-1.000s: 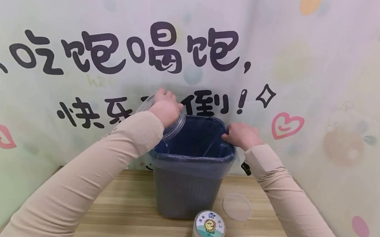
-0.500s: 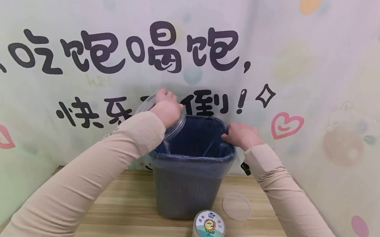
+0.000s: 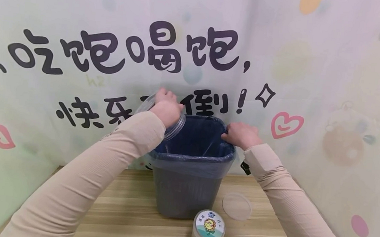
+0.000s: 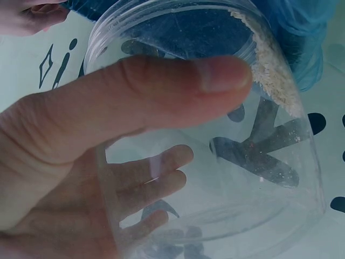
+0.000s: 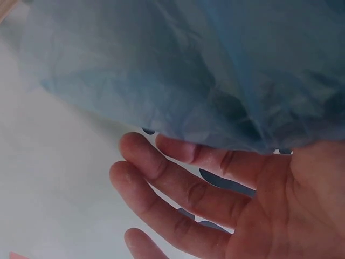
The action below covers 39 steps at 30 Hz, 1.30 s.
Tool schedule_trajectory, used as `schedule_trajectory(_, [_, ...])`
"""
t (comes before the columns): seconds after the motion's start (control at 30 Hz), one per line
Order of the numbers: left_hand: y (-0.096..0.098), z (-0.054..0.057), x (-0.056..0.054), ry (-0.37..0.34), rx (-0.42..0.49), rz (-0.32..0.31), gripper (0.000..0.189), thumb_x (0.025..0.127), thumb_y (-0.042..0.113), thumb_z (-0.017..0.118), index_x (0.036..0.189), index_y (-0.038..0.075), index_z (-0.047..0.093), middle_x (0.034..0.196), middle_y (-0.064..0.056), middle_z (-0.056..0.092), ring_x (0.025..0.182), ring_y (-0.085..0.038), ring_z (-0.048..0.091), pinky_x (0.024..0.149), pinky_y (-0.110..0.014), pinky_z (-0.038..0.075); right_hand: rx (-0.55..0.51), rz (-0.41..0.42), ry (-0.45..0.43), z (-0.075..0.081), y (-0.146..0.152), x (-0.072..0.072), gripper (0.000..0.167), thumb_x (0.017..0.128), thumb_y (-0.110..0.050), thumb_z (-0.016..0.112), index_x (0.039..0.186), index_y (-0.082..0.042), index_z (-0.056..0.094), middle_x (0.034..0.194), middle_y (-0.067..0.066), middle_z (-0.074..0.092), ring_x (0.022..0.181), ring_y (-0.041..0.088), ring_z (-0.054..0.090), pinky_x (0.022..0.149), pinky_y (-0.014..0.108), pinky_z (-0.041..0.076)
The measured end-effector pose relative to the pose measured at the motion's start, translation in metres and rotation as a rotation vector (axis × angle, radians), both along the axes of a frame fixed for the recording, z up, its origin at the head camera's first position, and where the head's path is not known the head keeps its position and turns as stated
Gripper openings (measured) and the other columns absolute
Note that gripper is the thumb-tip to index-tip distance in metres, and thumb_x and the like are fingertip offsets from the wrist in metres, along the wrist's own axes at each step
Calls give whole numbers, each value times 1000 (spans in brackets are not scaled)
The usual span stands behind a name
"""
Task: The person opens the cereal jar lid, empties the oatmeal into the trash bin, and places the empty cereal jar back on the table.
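My left hand (image 3: pixel 166 110) grips a clear plastic jar (image 3: pixel 176 128), tilted at the left side of the bin's opening. In the left wrist view, the thumb lies across the near side of the jar and fingers show through its wall. White rice-like grains (image 4: pixel 274 81) lie along the jar's inner wall toward the mouth. The grey trash bin (image 3: pixel 186 194) stands upright with a blue plastic liner (image 3: pixel 192 165) folded over its rim. My right hand (image 3: pixel 242 135) holds the bin's right rim. In the right wrist view its fingers (image 5: pixel 183 199) lie outside, below the liner, and its thumb is hidden.
On the wooden table (image 3: pixel 118 218), a lidded jar (image 3: pixel 209 235) with a sunflower label stands in front of the bin. A clear round disc (image 3: pixel 237 207), like a lid, lies flat to the bin's right. A printed cloth (image 3: pixel 200 16) hangs close behind.
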<state>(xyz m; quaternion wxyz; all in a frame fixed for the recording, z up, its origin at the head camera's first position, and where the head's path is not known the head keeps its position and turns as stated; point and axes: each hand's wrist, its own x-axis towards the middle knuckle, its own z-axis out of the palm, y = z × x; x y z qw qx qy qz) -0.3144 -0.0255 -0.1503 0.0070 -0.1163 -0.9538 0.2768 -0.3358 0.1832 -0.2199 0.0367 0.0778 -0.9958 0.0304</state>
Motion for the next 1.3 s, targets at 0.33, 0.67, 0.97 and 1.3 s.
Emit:
schedule_trajectory(0.33, [-3,-5,5,19,-67,-111,40,104,14,36,141,25,47,135,-10,45,116,-25,39,102,-42,25,-11,3,2,-2,-1,0,26,91,-30,56,83,-7,64,91,11,64,86,33,60,77,56,46])
schedule_trajectory(0.67, [-1,-7,8,67,-93,-152,37,103,10,35,133,24,52,136,-8,45,114,-24,40,101,-40,24,-38,-3,6,-2,1,-1,26,90,-31,56,82,-7,63,90,11,63,86,33,59,76,56,46])
schedule_trajectory(0.97, [5,-8,6,110,-135,-140,34,103,16,38,132,23,54,132,-6,47,111,-23,38,99,-40,23,-39,-1,9,-2,1,-1,25,90,-30,57,81,-8,63,89,11,64,85,32,59,76,57,47])
schedule_trajectory(1.3, [3,-15,3,152,-182,-156,37,100,18,48,137,22,50,137,-8,45,119,-26,37,103,-41,20,-46,-10,-5,-3,2,-2,24,91,-30,56,83,-8,63,86,9,62,84,31,58,74,54,47])
